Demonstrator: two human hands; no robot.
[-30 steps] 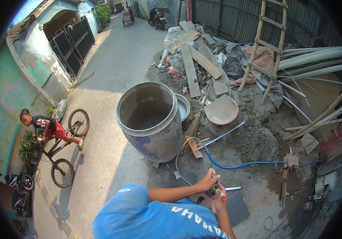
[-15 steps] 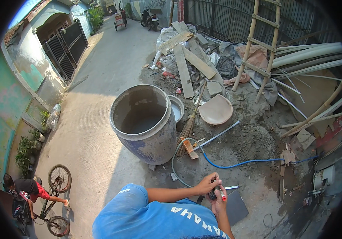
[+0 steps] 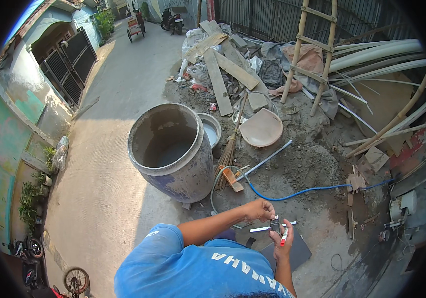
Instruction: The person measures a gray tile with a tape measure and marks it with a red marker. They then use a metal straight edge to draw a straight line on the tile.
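My right hand (image 3: 282, 240) is closed round a small black object (image 3: 274, 226), seemingly a tape measure, together with a marker (image 3: 284, 235) that has a red end. Fingers of my left hand (image 3: 258, 210) are pinched at the whitish tip on top of the black object. Whether they grip that tip or only touch it is too small to tell. Below both hands lies a dark grey flat panel (image 3: 297, 252), like a tile. A narrow white strip (image 3: 258, 229) passes behind the black object, near the panel's far edge.
A large grey barrel (image 3: 173, 174) stands left of my hands, with a round tub (image 3: 212, 130) behind it. Around are a twig broom (image 3: 229, 151), a blue hose (image 3: 302, 190), a pale curved seat-like piece (image 3: 261, 127), rubble, planks (image 3: 218, 82) and a bamboo ladder (image 3: 295, 57).
My hands have moved apart, the left one up and leftward from the right. The black object and white strip now show more. At lower left, the person with a bicycle has mostly left view.
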